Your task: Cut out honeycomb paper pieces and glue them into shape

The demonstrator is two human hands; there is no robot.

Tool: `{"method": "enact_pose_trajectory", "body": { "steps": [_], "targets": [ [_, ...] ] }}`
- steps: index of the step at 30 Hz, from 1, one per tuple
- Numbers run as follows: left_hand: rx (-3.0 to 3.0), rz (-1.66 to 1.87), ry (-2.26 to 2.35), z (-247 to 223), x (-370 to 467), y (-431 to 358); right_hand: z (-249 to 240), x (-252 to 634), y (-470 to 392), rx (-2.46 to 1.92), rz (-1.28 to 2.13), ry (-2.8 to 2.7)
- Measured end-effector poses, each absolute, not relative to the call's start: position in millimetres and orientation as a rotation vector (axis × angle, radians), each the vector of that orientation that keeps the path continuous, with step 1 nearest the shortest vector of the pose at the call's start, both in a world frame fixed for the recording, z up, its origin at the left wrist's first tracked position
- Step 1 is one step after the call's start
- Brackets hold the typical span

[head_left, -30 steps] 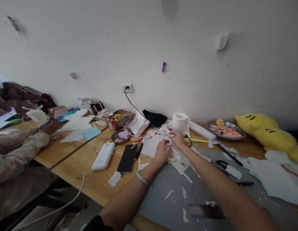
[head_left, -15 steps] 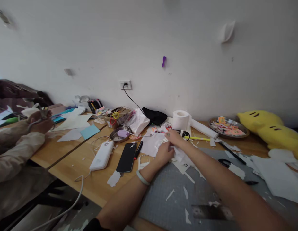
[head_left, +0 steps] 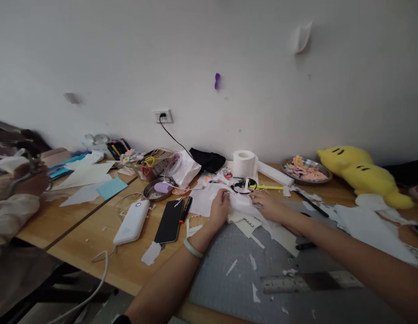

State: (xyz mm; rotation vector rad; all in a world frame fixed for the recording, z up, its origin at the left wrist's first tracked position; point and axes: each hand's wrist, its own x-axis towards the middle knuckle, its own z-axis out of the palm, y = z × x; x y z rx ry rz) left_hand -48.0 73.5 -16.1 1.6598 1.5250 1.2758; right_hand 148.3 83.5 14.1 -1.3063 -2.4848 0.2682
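Observation:
My left hand (head_left: 220, 209), with a pale bangle (head_left: 193, 248) at its wrist, is closed at the left side of a thin white sheet of paper (head_left: 243, 204). From the right, my right hand (head_left: 265, 206) pinches the sheet's other side. Some fingertips are hidden by the paper and too small to make out. Beneath the sheet lie paper pieces with dark printed marks (head_left: 248, 226), partly over the grey cutting mat (head_left: 225, 270). Just behind the hands are a black-handled item (head_left: 243, 185) and a yellow stick (head_left: 268, 187).
A paper roll (head_left: 243, 164), a metal tray of cutouts (head_left: 325, 179) and a yellow plush toy (head_left: 361, 173) line the back. Left are a phone (head_left: 167, 221), a marker (head_left: 186, 209) and a white power bank (head_left: 132, 222). A steel ruler (head_left: 286, 283) lies in front. Another person's hand (head_left: 28, 180) holds scissors.
My hands were close together and overlapping; now they are apart, with the white sheet stretched between them. My right hand has moved to the right. The camera view has shifted slightly right.

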Motion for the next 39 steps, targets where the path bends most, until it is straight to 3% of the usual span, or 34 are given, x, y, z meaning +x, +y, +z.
{"method": "enact_pose_trajectory", "body": {
  "steps": [13,19,24,28,39],
  "targets": [
    [1.264,1.820,1.706,-24,-63,86,62,214,81,-1.832,-0.169,-2.309],
    [1.591,1.972,1.601,-16,-65,76,81,274,57,-2.235,-0.209,-2.041],
    [2.208,1.584,1.296,-11,-52,53,81,321,21,-2.458,-0.159,-1.855],
    [2.531,1.198,1.109,-12,-33,45,61,324,-6,-2.377,0.026,-1.975],
    [2.615,0.844,1.486,-20,-23,47,13,281,-6,-2.030,0.082,-2.110]
  ]
}}
